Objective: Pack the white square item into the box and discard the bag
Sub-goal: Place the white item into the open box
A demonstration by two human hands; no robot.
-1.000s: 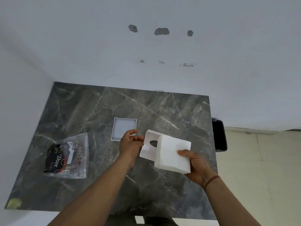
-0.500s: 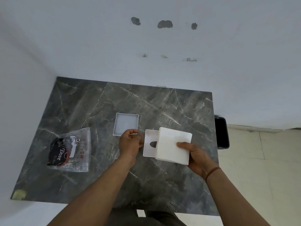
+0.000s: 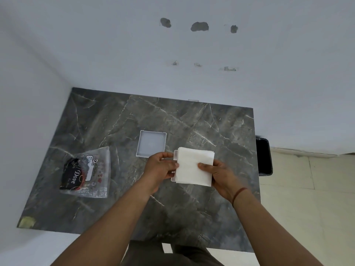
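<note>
My right hand (image 3: 221, 174) has its thumb closed down on top of the white square item (image 3: 195, 166), a stack of thin white sheets, with the other fingers hidden below it. My left hand (image 3: 160, 167) is curled around the left rim of the box (image 3: 175, 153) and pinches it; only a narrow strip of the box shows at 9 o'clock of the stack, because the stack lies over it. I judge the packing is half done: the stack is lined up over the box but, I think, not yet pressed in. The lid (image 3: 151, 144), a shallow white tray, lies open side up on the table (image 3: 192, 208) at 11 o'clock of my hands, just beside them, so closing is still left. The bag (image 3: 86, 172), clear plastic with a dark label, lies flat well apart at 9 o'clock, not yet discarded. A black bin (image 3: 264, 156) stands on the floor at 3 o'clock, just past the right table edge. The table has free room toward 12 o'clock and 6 o'clock; walls close the far and left sides.
</note>
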